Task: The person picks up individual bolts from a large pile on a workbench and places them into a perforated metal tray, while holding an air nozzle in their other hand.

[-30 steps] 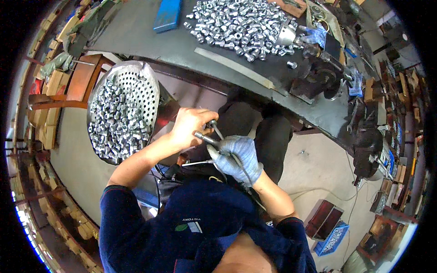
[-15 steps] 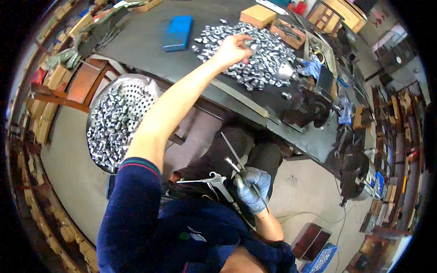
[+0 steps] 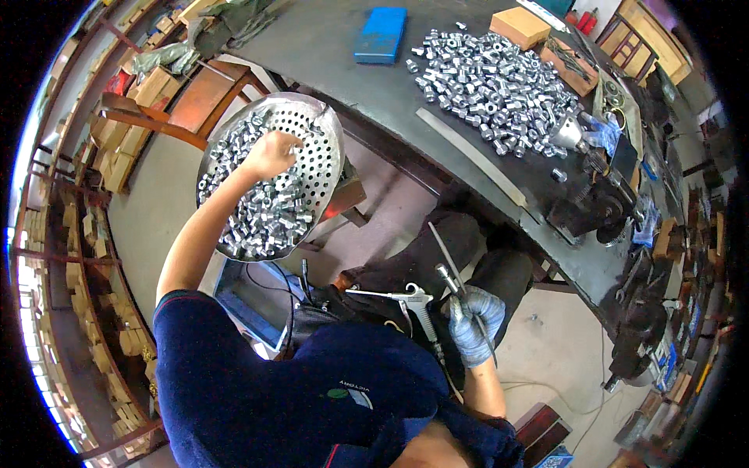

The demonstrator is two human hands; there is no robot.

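Note:
My left hand (image 3: 273,154), bare, is over the round perforated metal pan (image 3: 331,136), its fingers curled together among the small metal fittings (image 3: 269,222). What they hold, if anything, is hidden. My right hand (image 3: 476,324), in a grey-blue glove, is above my lap, closed round a long thin metal rod (image 3: 445,245) that slants up to the left. A short shiny cylindrical piece (image 3: 445,274) sticks out beside the rod from the same grip. A silver air blow gun (image 3: 417,300) lies across my lap, left of this hand.
On the dark workbench (image 3: 343,74) lies a large heap of metal fittings (image 3: 499,93). A blue case (image 3: 381,35), a wooden block (image 3: 520,27) and a flat metal bar (image 3: 472,156) are around it. A wooden chair (image 3: 199,97) stands behind the pan; a blue crate (image 3: 250,304) sits below.
My left hand has left the heap on the workbench and moved left to the pan. The view has shifted left; my right hand keeps the rod in its grip.

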